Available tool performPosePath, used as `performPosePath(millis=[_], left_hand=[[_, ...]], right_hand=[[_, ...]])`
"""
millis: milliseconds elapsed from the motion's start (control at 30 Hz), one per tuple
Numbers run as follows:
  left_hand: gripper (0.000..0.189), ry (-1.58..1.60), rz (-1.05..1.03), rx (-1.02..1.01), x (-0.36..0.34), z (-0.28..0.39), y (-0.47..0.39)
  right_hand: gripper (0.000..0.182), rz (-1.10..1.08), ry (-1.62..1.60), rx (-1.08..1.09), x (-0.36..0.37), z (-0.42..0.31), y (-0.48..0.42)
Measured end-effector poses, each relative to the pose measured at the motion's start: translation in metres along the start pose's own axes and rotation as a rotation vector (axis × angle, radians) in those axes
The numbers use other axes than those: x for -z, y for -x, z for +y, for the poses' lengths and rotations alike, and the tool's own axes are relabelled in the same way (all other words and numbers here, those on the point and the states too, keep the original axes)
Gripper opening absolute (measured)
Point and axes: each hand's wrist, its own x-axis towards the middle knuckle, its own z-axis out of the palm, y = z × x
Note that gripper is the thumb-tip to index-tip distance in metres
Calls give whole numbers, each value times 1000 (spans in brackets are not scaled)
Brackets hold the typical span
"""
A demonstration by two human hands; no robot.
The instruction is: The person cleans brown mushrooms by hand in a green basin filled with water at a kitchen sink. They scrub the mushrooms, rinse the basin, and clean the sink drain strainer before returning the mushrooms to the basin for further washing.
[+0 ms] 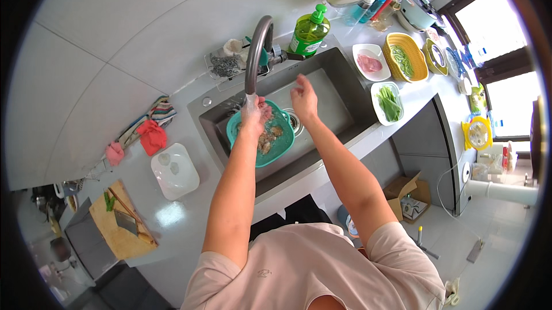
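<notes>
Under the running faucet, my left hand is wet, its fingers spread over a green plastic basin. Water and several brownish pieces of food, of a kind I cannot tell, are in the basin. The basin stands in the left part of the grey sink. My right hand hovers over the sink, right of the basin, fingers loosely curled with nothing seen in them. A metal drain strainer shows between the basin and my right wrist.
Behind the sink stands a green dish soap bottle. Right of it are a dish of raw meat, a yellow basket and a dish of green leaves. At left lie a white dish and a cutting board with a cleaver.
</notes>
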Motion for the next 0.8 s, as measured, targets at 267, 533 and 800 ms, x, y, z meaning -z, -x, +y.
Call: performPosePath(millis=[267,533,800], left_hand=[[25,-470,306,-211,68,-24,10],[58,-1191,927,-338,128,-106,55],[39,-853,734,-220,158,-123,43]], right_hand=[[53,-58,-166,149,4,-2,-46],[53,-298,449,-34,-20,122,25],[54,-481,428,-57,-31,168,18]])
